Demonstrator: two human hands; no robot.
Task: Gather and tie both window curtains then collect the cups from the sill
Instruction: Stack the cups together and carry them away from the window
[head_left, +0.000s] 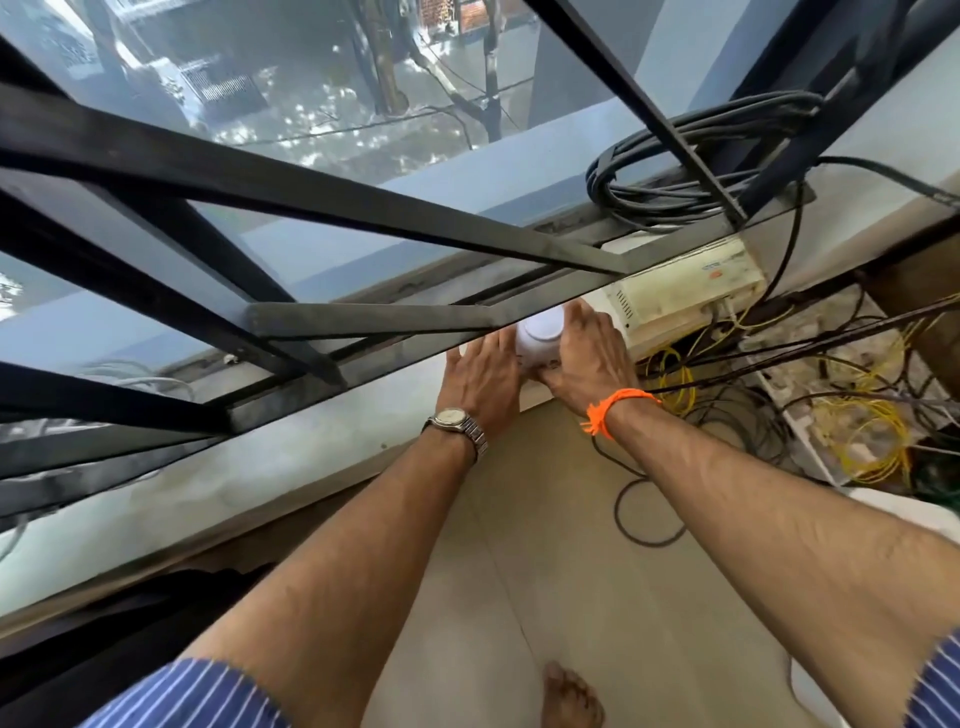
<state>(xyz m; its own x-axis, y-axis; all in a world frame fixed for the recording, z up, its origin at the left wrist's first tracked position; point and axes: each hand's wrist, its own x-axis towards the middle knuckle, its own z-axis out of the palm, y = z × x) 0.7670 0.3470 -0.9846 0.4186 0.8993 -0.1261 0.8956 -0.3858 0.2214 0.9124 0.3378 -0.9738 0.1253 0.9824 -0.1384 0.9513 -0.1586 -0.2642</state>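
A white cup (540, 340) stands on the pale window sill (322, 447), just below the black window grille. My right hand (587, 358), with an orange thread at the wrist, wraps around the cup's right side. My left hand (485, 376), with a metal watch at the wrist, lies flat against the cup's left side with its fingers stretched out. The cup's lower part is hidden behind my hands. No curtains are in view.
Black grille bars (363, 218) cross above the sill. A cream electrical box (685, 291) sits right of the cup, with a black cable coil (675, 171) behind it and tangled yellow and black wires (810, 410) on the floor. My bare foot (571, 696) stands on beige tiles.
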